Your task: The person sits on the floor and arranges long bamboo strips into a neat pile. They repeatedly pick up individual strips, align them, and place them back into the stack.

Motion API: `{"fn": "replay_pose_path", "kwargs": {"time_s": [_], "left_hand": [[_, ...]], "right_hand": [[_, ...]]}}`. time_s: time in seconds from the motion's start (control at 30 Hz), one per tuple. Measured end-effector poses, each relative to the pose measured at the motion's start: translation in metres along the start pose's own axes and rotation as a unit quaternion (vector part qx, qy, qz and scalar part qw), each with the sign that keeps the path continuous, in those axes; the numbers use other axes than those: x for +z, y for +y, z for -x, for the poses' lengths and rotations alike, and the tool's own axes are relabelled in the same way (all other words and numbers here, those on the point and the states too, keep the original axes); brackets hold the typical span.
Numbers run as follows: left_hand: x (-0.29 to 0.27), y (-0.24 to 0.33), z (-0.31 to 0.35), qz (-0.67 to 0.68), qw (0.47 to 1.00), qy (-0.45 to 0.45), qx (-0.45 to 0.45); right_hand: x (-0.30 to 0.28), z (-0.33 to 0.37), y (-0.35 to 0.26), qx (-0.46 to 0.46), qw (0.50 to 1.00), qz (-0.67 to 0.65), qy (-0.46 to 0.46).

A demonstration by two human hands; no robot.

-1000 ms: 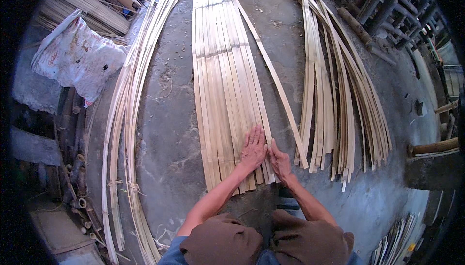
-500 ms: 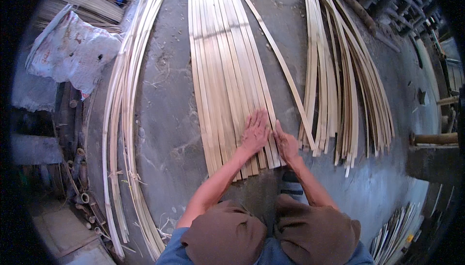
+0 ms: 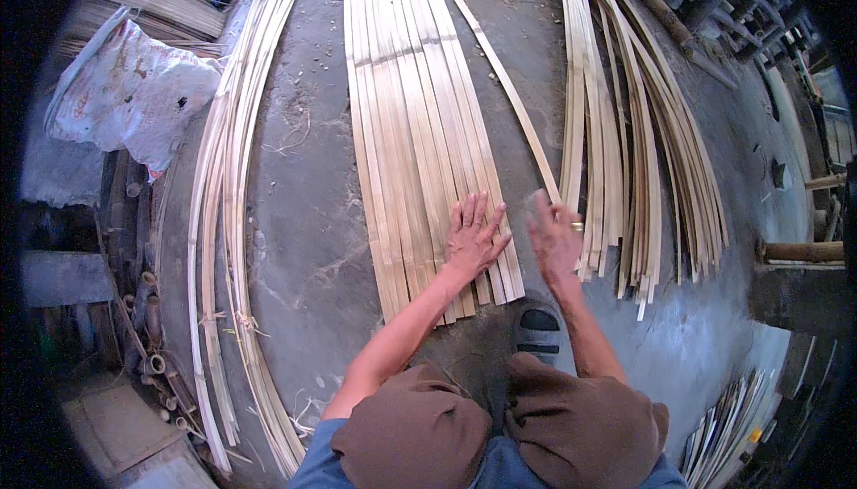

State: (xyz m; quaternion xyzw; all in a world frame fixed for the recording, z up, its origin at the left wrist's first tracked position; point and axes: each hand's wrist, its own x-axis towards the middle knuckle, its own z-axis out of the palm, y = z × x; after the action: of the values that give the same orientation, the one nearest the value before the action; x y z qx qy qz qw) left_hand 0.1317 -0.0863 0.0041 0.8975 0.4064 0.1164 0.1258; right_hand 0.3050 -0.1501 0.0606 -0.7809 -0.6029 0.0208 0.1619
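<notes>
A row of pale, flat bamboo strips (image 3: 415, 132) lies side by side on the floor in front of me, running away from me. My left hand (image 3: 476, 237) rests flat on the near right part of this row, fingers spread, pressing on several strips. Right of the row, a single loose strip (image 3: 509, 87) slants from the far end toward me. Over its near end is my right hand (image 3: 555, 241), smeared by motion, with a ring on one finger. It covers that end, so whether the fingers grip the strip is unclear.
Another bundle of strips (image 3: 616, 132) fans out on the right. Long tied strips (image 3: 234, 176) lie on the left, near a white sack (image 3: 134, 87) and bamboo poles (image 3: 153, 319). My sandalled foot (image 3: 538, 328) is by the row's near end. Thin strips (image 3: 728, 426) lie at the lower right.
My right hand has left the right edge of the row and moved right, onto the loose strip's near end. My left hand stays on the row, its fingers now wider apart.
</notes>
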Motion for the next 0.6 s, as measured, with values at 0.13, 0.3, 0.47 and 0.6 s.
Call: {"fn": "replay_pose_path", "kwargs": {"time_s": [0.13, 0.3, 0.47, 0.6], "left_hand": [[0.006, 0.001, 0.002, -0.002, 1.000, -0.028, -0.004], [0.009, 0.001, 0.002, -0.015, 0.999, -0.027, 0.005], [0.010, -0.005, 0.005, -0.007, 1.000, -0.022, 0.015], [0.012, 0.000, 0.003, 0.000, 1.000, -0.025, 0.016]], "right_hand": [[-0.013, -0.017, 0.028, 0.051, 0.996, 0.070, -0.020], [0.001, -0.014, 0.024, 0.105, 0.990, 0.010, -0.090], [0.006, -0.001, -0.011, 0.254, 0.837, -0.465, -0.136], [0.020, 0.031, -0.023, 0.174, 0.915, -0.361, -0.044]]}}
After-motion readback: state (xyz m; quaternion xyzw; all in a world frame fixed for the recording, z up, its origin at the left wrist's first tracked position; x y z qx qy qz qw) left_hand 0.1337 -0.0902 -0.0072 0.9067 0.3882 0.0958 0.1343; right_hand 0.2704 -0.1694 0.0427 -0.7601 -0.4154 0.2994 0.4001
